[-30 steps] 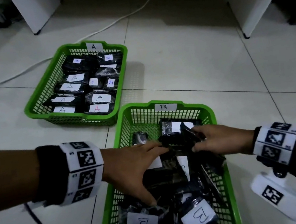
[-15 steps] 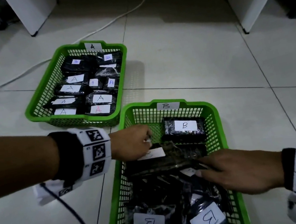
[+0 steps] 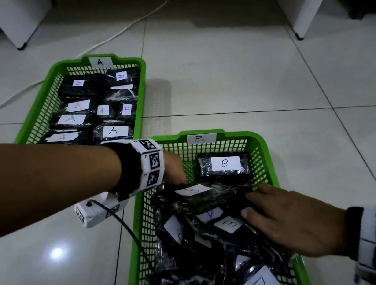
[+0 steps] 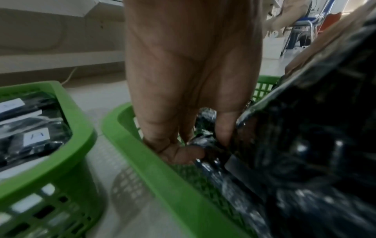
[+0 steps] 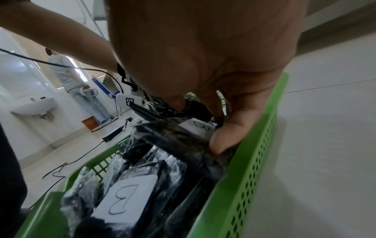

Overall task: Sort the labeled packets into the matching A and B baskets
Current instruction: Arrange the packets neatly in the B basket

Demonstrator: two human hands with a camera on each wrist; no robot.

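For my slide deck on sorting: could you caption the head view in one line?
Both hands, left and right, grip one long black packet in the B basket, beside the filled A basket.

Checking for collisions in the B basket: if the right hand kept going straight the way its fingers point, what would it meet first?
The right hand points left across the B basket; its fingertips already touch the long black packet lying crosswise, so it would push that first. Depth is unclear.

Dim head view; floor glare; wrist views blurred, distorted.
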